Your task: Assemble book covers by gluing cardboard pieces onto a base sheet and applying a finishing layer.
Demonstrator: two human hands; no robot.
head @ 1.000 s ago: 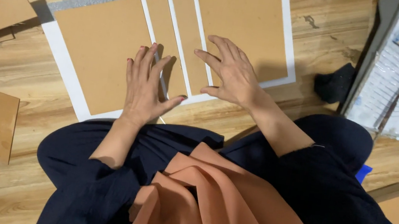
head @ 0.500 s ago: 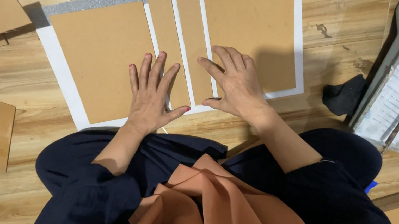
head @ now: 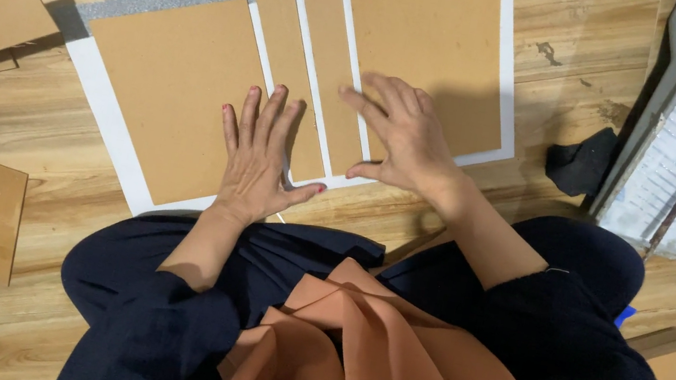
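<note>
Four flat brown cardboard panels [head: 174,94] lie on a white backing sheet [head: 102,128] on the wooden floor. Your left hand [head: 258,160] presses flat, fingers spread, across the large left panel and a narrow strip [head: 289,67]; your right hand [head: 404,137] lies open on the next strip. They look stiff, light and easily shifted: grip by the edges.
</note>
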